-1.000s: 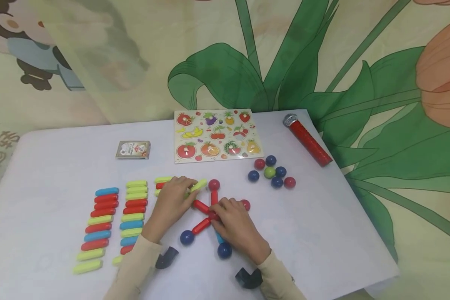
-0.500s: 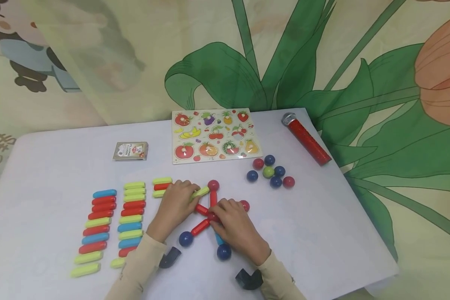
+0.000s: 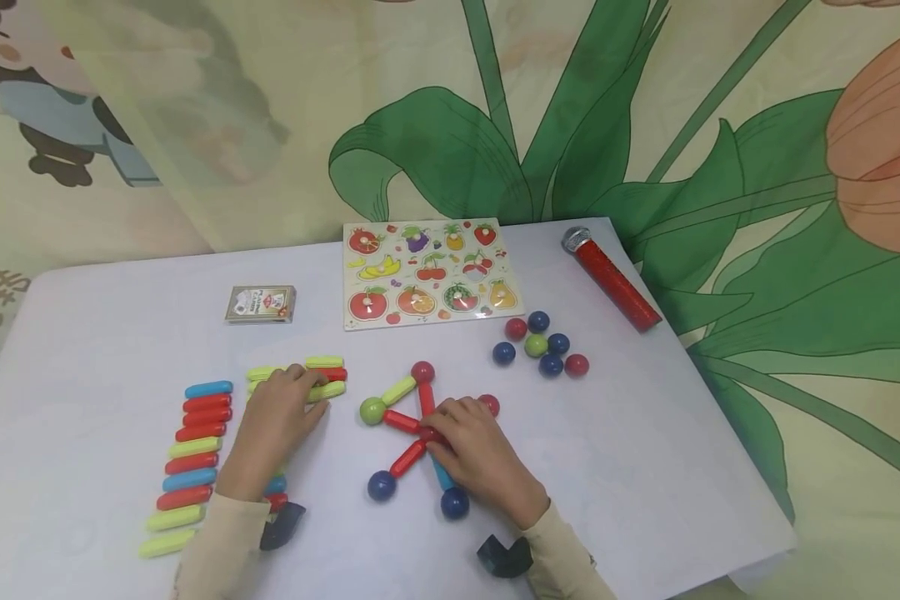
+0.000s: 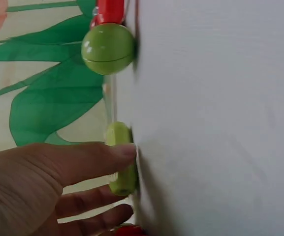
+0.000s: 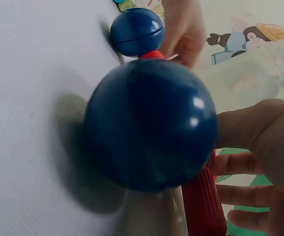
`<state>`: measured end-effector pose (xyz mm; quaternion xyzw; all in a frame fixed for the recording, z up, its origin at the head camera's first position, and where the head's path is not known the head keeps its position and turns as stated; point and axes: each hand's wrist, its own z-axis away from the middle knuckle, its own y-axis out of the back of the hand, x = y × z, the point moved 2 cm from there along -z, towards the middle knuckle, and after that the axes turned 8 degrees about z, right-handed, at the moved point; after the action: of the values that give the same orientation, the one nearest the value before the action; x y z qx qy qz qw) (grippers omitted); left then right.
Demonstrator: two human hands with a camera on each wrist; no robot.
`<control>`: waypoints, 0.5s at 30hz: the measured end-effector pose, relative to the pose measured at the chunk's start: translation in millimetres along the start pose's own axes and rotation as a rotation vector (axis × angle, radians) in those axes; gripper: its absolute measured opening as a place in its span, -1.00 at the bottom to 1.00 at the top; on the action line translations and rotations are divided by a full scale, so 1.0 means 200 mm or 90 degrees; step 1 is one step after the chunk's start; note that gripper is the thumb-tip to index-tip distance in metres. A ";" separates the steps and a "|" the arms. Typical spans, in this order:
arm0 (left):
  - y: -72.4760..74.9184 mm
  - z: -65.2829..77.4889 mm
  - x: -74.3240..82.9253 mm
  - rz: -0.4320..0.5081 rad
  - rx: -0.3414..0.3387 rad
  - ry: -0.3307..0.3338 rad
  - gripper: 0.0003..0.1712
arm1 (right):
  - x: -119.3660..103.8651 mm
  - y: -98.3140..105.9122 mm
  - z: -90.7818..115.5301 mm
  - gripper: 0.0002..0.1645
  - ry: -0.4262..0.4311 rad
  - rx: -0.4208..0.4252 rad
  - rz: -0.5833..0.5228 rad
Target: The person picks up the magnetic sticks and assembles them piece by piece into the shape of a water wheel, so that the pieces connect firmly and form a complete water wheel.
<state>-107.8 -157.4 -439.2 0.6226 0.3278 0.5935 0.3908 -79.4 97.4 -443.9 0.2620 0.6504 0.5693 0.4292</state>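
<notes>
My left hand is at the short column of sticks, its thumb and fingers pinching a yellow-green stick. My right hand holds the red ball at the centre of a spoked ball-and-stick build, its fingers partly covering it. Red sticks run from there to a green ball, a red ball and a blue ball. A blue stick leads to another blue ball. Between the green ball and the upper red ball lies a yellow-green stick. Another red ball shows beyond my right hand.
Coloured sticks lie in columns at left, partly behind my left arm. Several loose balls cluster right of centre. Farther back are a card box, a fruit puzzle board and a red microphone.
My left hand has let go of a yellow-green stick beside the upper red ball and moved left to the short column, uncovering the green ball. My right hand stays at the centre.
</notes>
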 end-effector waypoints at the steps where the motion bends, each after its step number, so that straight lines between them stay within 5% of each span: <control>1: 0.00 0.00 -0.01 -0.002 -0.006 0.000 -0.54 | 0.00 0.00 0.00 -0.58 0.006 0.002 -0.002; 5: -0.01 0.00 0.01 0.011 -0.002 -0.026 -0.54 | 0.00 -0.01 0.01 -0.60 0.037 0.005 -0.004; 9: -0.03 -0.03 0.09 0.100 -0.002 -0.061 -0.56 | -0.01 0.00 0.01 -0.63 0.072 0.009 -0.005; 15: -0.07 -0.10 0.22 0.215 -0.075 -0.081 -0.57 | -0.03 0.00 0.01 -0.68 0.130 0.033 0.006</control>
<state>-123.9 -111.2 -430.0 0.6811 0.1579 0.6281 0.3416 -75.3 93.7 -441.7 0.2168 0.7039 0.5780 0.3513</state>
